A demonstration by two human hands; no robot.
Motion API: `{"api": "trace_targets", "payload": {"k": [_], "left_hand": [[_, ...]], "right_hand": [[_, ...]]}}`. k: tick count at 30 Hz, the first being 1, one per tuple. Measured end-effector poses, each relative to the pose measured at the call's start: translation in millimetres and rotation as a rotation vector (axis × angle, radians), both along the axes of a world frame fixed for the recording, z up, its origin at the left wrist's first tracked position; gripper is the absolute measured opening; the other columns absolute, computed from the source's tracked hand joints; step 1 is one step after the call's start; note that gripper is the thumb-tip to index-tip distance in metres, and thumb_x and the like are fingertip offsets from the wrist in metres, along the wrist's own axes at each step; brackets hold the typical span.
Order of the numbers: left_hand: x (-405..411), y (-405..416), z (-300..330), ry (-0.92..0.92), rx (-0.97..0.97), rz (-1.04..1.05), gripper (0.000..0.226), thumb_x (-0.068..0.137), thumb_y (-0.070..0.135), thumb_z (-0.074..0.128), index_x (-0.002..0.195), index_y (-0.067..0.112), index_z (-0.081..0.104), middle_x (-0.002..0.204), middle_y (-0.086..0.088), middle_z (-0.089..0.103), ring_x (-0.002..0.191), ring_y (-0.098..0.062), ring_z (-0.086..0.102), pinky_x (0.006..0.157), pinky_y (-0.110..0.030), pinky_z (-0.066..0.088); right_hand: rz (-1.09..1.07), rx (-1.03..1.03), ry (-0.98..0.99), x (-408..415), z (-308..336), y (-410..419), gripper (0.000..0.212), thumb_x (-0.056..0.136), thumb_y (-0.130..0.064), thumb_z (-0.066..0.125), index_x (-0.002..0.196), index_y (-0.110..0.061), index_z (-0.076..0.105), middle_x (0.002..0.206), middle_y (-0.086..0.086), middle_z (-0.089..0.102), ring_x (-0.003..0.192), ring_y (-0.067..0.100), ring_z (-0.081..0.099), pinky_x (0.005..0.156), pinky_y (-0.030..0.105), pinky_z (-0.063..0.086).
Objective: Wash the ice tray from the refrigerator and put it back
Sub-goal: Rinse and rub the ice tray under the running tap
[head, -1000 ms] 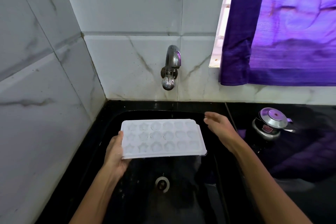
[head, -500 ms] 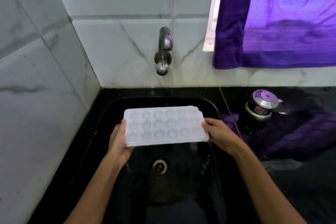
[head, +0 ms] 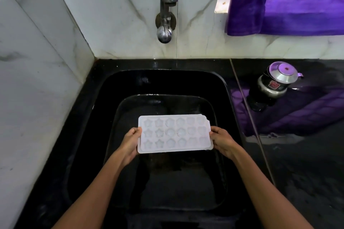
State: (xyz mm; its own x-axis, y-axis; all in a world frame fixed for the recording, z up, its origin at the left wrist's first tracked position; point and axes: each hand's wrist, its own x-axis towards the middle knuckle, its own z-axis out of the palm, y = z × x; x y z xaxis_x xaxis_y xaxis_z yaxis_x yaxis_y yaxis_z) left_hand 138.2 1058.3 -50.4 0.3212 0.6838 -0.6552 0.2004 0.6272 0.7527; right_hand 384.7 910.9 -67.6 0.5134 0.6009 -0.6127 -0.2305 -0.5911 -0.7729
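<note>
Where both hands grip — ice tray (head: 175, 134) edges

Glossy black stone counter (head: 305, 163) runs along marble-tiled wall, black sink (head: 221, 87) sunk into it at left. Small metal lidded pot (head: 277, 82) with red label stands on counter right of sink, near back wall. Counter surface wet-looking, mirrors purple curtain. Seam line crosses counter just right of sink.
</note>
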Motion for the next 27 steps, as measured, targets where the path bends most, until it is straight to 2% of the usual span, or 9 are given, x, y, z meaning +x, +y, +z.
{"api": "trace_targets", "payload": {"k": [5,9,13,17,20,22,24,27], "left_hand": [[-9,-8,-21,0.167,0.027,-0.083,0.018,0.1,0.025,0.043,0.093,0.012,0.054,0.104,-0.01,0.066,0.091,-0.027,0.064,0.067,-0.04,0.054],[-15,-13,-30,0.22,0.028,-0.121,0.017,0.1,0.023,0.043,0.095,0.011,0.055,0.105,-0.011,0.065,0.094,-0.028,0.064,0.063,-0.037,0.053],[-18,-15,-34,0.256,0.074,-0.147,0.02,0.1,0.02,0.04,0.088,0.01,0.053,0.101,-0.012,0.064,0.093,-0.029,0.064,0.064,-0.038,0.054],[-23,-16,-40,0.266,0.168,-0.187,0.02,0.101,0.017,0.04,0.088,0.007,0.051,0.092,-0.012,0.061,0.076,-0.022,0.063,0.064,-0.035,0.054],[-27,-18,-43,0.252,0.235,-0.199,0.016,0.1,0.013,0.04,0.089,0.005,0.049,0.095,-0.016,0.061,0.08,-0.026,0.064,0.065,-0.035,0.055],[-32,-17,-46,0.266,0.3,-0.22,0.017,0.099,0.013,0.042,0.084,0.011,0.051,0.099,-0.018,0.063,0.088,-0.032,0.065,0.073,-0.045,0.057],[-38,-16,-50,0.311,0.385,-0.261,0.021,0.097,0.015,0.045,0.078,0.02,0.053,0.094,-0.014,0.065,0.089,-0.033,0.065,0.081,-0.052,0.055],[-44,-15,-50,0.328,0.447,-0.301,0.025,0.095,0.015,0.048,0.075,0.028,0.055,0.087,-0.008,0.065,0.082,-0.027,0.062,0.075,-0.047,0.055]], "right_hand": [[-0.034,-0.035,0.013,-7,-20,-7,0.024,0.094,0.002,0.041,0.095,-0.011,0.061,0.088,0.009,0.067,0.079,0.023,0.064,0.061,0.033,0.052],[-0.041,-0.053,-0.017,-10,-26,-7,0.024,0.092,0.004,0.04,0.097,-0.01,0.059,0.083,0.007,0.064,0.073,0.019,0.061,0.06,0.03,0.05],[-0.015,-0.065,-0.015,-12,-31,-9,0.026,0.092,0.006,0.041,0.088,-0.012,0.059,0.091,0.012,0.064,0.078,0.022,0.061,0.069,0.034,0.051],[-0.003,-0.067,-0.019,-14,-31,-13,0.024,0.092,0.009,0.042,0.106,-0.003,0.058,0.098,0.014,0.061,0.091,0.026,0.058,0.081,0.041,0.051],[0.001,-0.068,-0.005,-14,-27,-13,0.028,0.087,0.017,0.041,0.096,-0.006,0.055,0.09,0.014,0.058,0.09,0.028,0.055,0.08,0.042,0.05],[0.005,-0.067,-0.006,-14,-25,-16,0.034,0.083,0.023,0.04,0.083,-0.008,0.054,0.09,0.016,0.056,0.087,0.03,0.054,0.077,0.043,0.048],[0.009,-0.063,-0.004,-15,-25,-18,0.039,0.079,0.026,0.043,0.076,-0.012,0.052,0.085,0.016,0.056,0.082,0.029,0.054,0.073,0.041,0.048],[0.019,-0.052,-0.028,-16,-22,-22,0.038,0.076,0.025,0.05,0.071,-0.012,0.051,0.074,0.009,0.056,0.078,0.023,0.054,0.078,0.041,0.051]]}}
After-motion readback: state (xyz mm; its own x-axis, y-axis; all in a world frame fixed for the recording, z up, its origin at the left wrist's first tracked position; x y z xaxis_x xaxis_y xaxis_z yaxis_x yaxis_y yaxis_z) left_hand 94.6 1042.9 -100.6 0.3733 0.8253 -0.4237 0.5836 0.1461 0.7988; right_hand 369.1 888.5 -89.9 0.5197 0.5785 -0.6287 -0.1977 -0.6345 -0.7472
